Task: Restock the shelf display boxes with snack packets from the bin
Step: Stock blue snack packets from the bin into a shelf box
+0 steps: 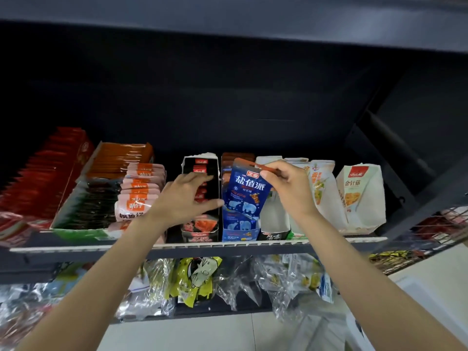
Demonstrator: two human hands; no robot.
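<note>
Two bare forearms, no sleeves in view, hands [186,196] bare, no gloves, rings or watch

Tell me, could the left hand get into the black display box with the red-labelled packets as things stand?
Probably yes. The left hand is open and already over the black display box, whose top is open; the blue packet in the right hand stays beside it.

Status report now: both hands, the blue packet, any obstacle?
Right hand pinches blue packet at its top, above blue display box. Left hand open, at black display box. No obstacle seen.
</note>
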